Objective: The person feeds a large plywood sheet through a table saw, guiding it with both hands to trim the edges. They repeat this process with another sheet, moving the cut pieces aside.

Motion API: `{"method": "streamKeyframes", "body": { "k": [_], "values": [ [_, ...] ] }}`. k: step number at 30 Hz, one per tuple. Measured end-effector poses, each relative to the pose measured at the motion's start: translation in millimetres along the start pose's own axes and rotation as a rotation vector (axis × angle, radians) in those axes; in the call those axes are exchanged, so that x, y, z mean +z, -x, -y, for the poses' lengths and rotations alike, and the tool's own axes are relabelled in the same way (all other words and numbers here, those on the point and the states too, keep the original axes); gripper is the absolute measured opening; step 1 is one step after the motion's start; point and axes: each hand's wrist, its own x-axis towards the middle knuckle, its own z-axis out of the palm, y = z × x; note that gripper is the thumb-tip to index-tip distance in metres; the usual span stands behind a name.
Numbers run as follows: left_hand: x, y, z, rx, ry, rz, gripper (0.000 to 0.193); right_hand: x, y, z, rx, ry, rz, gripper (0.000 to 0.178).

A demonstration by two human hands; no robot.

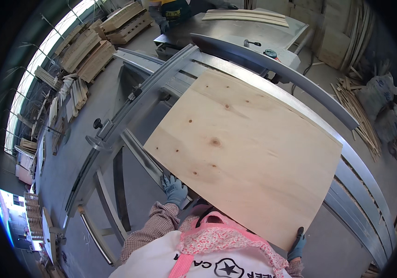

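A large pale plywood sheet with several dark knots lies flat across the metal saw table. My left hand, in a blue-grey glove, is at the sheet's near left edge, its fingers spread over a metal rail. At the near right corner, my right hand, gloved the same way, grips the sheet's edge; its fingers are partly hidden. The sheet's far edge runs close to a long metal fence.
A sliding frame with a black-knobbed clamp stands at the left. Thin wooden strips lie on the far table, where another person's gloved hand shows. Stacked boards stand at the far left; wood offcuts and plastic sacks at the right.
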Motion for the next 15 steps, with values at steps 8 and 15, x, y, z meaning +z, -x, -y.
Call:
{"method": "streamKeyframes", "body": {
  "k": [8, 15],
  "values": [
    [7.7, -56.4, -23.2, -0.158, 0.188, 0.13, 0.055, 25.2, -36.8, 10.5, -0.025, -0.016, -0.014, 0.061],
    [7.5, -125.1, -62.3, -0.167, 0.434, 0.287, 0.067, 46.8, -92.2, 47.1, 0.018, -0.018, 0.053, 0.07]
  ]
}}
